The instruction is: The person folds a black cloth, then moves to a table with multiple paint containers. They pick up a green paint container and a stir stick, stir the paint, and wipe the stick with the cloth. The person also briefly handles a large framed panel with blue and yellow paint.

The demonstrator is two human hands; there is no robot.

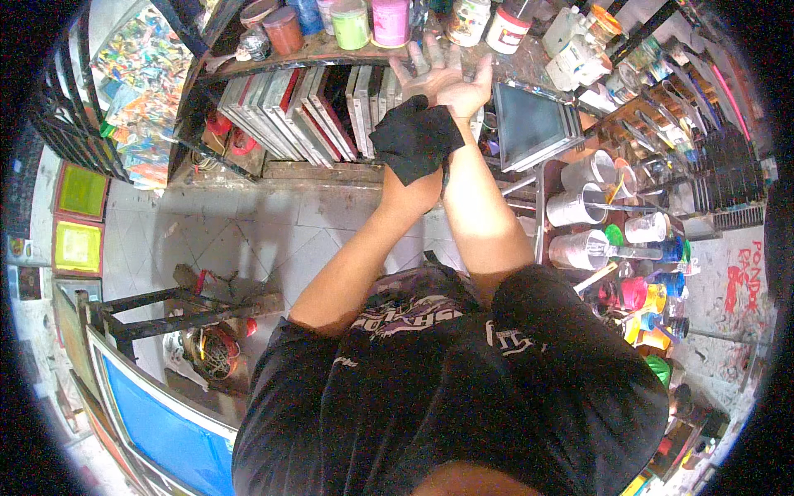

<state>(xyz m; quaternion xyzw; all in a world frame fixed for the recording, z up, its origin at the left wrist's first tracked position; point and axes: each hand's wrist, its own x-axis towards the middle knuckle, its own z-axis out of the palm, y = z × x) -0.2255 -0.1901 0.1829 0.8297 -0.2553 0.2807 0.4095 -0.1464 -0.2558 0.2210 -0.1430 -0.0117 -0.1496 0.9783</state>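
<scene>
Two bare hands are meeting in front of a paint-smeared wooden shelf [331, 51]. The right hand [447, 78] is reaching toward the shelf's front edge, palm showing and fingers [432, 51] spread wide, their tips just at the edge. The left hand [411, 169] is mostly hidden under a crumpled black cloth [416, 139], so whether its fingers are pinching or just pressing cannot be told; the cloth is lying across the right wrist, touching it. Along the shelf's top, a row of plastic paint jars is standing: a pink jar [390, 20], a light green jar [351, 23] and a brown jar [284, 30]. Below the shelf's edge, flat framed panels [289, 112] are leaning upright side by side. Near the shelf's right end, a grey-meshed screen frame [533, 126] is tilting outward, with white plastic cups [576, 207] stacked on a rack beneath it.
</scene>
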